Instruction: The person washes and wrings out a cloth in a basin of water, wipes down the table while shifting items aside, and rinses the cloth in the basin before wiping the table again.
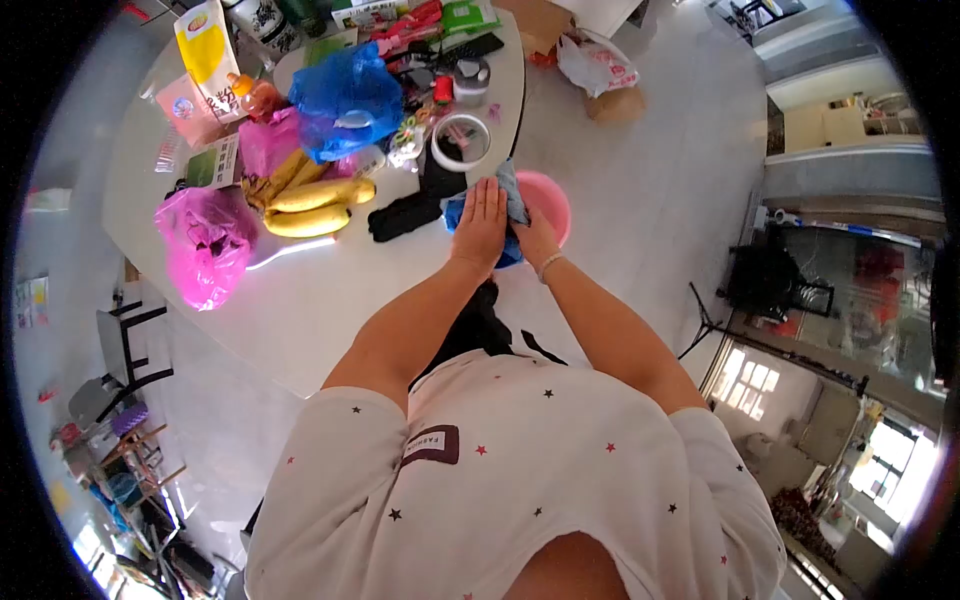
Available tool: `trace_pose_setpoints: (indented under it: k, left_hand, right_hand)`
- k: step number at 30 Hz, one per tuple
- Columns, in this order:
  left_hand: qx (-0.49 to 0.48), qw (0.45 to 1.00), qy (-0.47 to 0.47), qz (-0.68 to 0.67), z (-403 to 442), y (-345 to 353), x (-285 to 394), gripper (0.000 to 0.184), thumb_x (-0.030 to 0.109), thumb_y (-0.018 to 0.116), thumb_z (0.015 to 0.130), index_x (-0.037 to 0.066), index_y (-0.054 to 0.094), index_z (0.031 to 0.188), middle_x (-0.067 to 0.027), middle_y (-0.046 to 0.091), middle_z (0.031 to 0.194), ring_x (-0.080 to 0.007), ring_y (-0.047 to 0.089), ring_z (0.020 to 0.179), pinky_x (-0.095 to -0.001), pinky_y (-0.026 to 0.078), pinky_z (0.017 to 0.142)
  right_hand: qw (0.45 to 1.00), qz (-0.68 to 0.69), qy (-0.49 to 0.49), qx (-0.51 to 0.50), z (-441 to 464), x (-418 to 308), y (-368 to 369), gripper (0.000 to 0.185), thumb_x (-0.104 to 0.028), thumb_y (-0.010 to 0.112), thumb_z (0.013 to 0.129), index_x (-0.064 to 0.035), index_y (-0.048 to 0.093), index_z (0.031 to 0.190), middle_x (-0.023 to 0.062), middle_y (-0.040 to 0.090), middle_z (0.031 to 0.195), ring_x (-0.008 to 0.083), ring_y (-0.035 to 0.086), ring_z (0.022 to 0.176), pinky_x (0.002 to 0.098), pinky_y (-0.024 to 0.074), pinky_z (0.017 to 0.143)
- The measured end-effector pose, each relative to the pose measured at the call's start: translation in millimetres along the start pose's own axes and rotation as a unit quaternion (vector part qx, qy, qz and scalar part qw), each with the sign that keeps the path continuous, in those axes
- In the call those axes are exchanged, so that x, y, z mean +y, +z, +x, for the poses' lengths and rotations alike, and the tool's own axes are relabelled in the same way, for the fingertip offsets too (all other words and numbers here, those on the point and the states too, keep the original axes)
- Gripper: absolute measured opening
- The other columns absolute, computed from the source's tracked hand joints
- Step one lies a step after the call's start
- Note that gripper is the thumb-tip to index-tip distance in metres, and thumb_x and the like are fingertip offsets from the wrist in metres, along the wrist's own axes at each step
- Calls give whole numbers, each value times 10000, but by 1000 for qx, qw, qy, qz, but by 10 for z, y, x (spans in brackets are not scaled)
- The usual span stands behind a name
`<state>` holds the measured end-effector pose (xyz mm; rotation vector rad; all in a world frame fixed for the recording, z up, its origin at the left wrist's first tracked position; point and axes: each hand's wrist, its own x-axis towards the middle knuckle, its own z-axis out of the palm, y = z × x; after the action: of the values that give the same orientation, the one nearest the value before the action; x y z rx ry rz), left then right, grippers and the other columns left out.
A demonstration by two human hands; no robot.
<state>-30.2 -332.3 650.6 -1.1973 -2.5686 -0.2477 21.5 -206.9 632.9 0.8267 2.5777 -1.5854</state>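
Lying with fingers straight and together, the left hand (482, 225) covers a blue-and-grey cloth (513, 192) at the right edge of the table (330, 290), while the right hand (537, 238) backs it — fingers mostly hidden, so I cannot tell how closed that grip is. Past that edge shows a pink basin (557, 205); inward lie black fabric (402, 218), bananas (305, 220) and — nearer the left edge — a pink bag (205, 250).

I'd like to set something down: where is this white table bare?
Bare: the near part of the white table, bordered by the nearer pink plastic bag, yellow bananas and left forearm. Crowded: its far side, around the crumpled blue plastic bag.
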Motion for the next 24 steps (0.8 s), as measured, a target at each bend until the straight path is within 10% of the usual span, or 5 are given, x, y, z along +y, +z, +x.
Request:
trace_pose_setpoints:
  k: [8, 12, 18, 24]
  left_hand:
    - [-109, 986, -74, 101, 797, 307, 128, 512, 197, 399, 887, -52, 371, 1334, -232, 263, 1434, -373, 242, 1344, -452, 169, 1119]
    - [-111, 985, -109, 73, 860, 232, 199, 509, 170, 441, 859, -30, 386, 1324, -215, 283, 1429, -352, 254, 1346, -437, 184, 1121]
    - [-20, 975, -154, -161, 953, 250, 819, 412, 71, 515, 767, 31, 537, 1176, -159, 515, 1249, -315, 469, 1188, -402, 347, 1026]
    - [-4, 921, -324, -215, 1169, 867, 1681, 415, 9, 544, 705, 28, 563, 1119, -165, 509, 1258, -343, 464, 1185, -419, 358, 1015]
  right_hand:
    - [994, -21, -19, -109, 853, 205, -452, 426, -28, 536, 818, -56, 481, 1240, 87, 620, 994, 173, 618, 776, 290, 502, 621]
    - [986, -12, -104, -127, 787, 170, -567, 249, -195, 538, 823, -41, 569, 1016, 204, 638, 943, 371, 604, 883, 452, 457, 771]
    - [920, 193, 186, -287, 916, 251, -981, 146, -91, 497, 844, -53, 567, 966, 82, 604, 752, 144, 598, 668, 293, 419, 456]
    - [885, 231, 256, -312, 1206, 984, -1722, 406, -51, 607, 817, -62, 448, 1191, 82, 595, 972, 164, 601, 727, 311, 539, 559]
